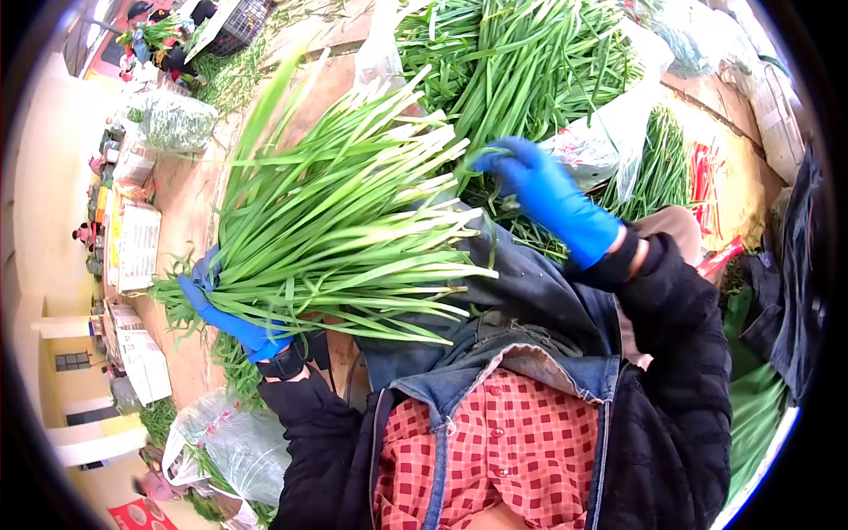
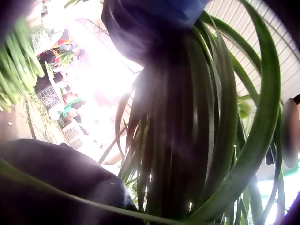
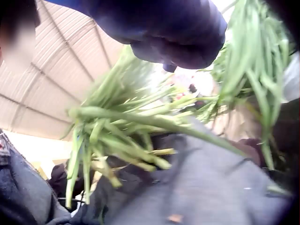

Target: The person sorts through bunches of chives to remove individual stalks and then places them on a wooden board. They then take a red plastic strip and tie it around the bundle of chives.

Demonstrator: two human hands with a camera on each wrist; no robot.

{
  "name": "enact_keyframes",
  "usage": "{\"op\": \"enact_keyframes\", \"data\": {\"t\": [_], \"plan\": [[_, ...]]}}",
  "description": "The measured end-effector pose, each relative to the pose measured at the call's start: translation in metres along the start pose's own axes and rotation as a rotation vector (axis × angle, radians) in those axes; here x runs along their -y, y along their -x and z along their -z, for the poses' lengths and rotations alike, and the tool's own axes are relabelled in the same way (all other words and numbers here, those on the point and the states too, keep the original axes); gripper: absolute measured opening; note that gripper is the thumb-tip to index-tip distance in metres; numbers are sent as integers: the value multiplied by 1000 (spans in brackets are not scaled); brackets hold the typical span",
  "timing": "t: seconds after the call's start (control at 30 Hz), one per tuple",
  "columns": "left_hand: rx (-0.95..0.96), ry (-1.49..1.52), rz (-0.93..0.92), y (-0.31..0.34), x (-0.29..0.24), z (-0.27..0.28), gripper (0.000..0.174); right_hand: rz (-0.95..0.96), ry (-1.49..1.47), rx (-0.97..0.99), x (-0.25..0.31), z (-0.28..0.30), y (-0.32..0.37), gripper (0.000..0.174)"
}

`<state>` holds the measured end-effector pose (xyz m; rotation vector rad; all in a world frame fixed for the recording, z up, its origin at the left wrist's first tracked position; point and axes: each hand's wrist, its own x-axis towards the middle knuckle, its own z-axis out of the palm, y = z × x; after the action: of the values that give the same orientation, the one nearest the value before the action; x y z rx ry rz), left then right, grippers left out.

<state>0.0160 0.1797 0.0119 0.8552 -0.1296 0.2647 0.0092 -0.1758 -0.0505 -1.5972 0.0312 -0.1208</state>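
Observation:
A large fanned bunch of garlic chives (image 1: pixel 353 212) lies across the front of the person's lap, pale stem ends pointing right. The left hand (image 1: pixel 231 320), in a blue glove, grips it around the leafy end. In the left wrist view, dark backlit leaves (image 2: pixel 173 131) hang below the gloved hand (image 2: pixel 150 23). Beyond the stem ends is the blue-gloved right hand (image 1: pixel 549 196), blurred, its fingers curled with a thin green leaf (image 1: pixel 481 157) across the fingertips. In the right wrist view, that curled hand (image 3: pixel 178 35) is above the cut stems (image 3: pixel 117 145).
A heap of more chives (image 1: pixel 539 62) sits in a white plastic bag (image 1: pixel 632 124) ahead. Red ties (image 1: pixel 704 185) lie at the right. A clear bag (image 1: pixel 238 442) of greens stands at lower left. White crates (image 1: pixel 137 243) and another full bag (image 1: pixel 172 122) line the left.

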Motion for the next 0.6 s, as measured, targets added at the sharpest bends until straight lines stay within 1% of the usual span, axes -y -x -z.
{"op": "enact_keyframes", "data": {"t": [0.03,0.07,0.1,0.13,0.2,0.23,0.27,0.33,0.4,0.43,0.47,0.5,0.53,0.57,0.6], "plan": [[-86,-79,-26,0,-2,10,34,-54,114,9,-26,25,-7,17],[-172,-158,-49,1,-4,23,35,-238,473,117,-29,49,-8,16],[-79,-80,-53,-1,-6,48,37,-28,713,286,-49,75,-1,19],[-79,-75,-49,-4,-7,53,37,-144,1320,525,-52,93,0,23],[137,86,-45,-9,-4,56,38,-19,1401,641,-7,92,12,36],[41,-93,-88,0,1,25,31,-52,862,532,-4,84,6,43],[40,-94,-81,-6,3,25,31,-81,325,400,-1,73,-3,49],[463,360,80,-23,5,22,26,132,215,378,43,46,-21,55],[491,374,125,-19,5,-5,24,48,135,529,49,16,-33,53],[284,205,52,-16,2,-17,23,-117,141,566,57,4,-31,47],[78,36,-23,-14,-2,-29,23,28,-66,456,52,-11,-26,40],[-152,-93,-39,-11,-7,-39,20,17,-200,353,56,-7,-18,34],[-164,-93,-38,-6,-8,-46,20,1,-329,259,71,-2,-12,29],[-159,-169,29,-1,-8,-52,19,128,-446,225,74,3,-11,25],[-148,-246,99,2,-8,-54,19,181,-363,225,68,5,-13,27]]}}
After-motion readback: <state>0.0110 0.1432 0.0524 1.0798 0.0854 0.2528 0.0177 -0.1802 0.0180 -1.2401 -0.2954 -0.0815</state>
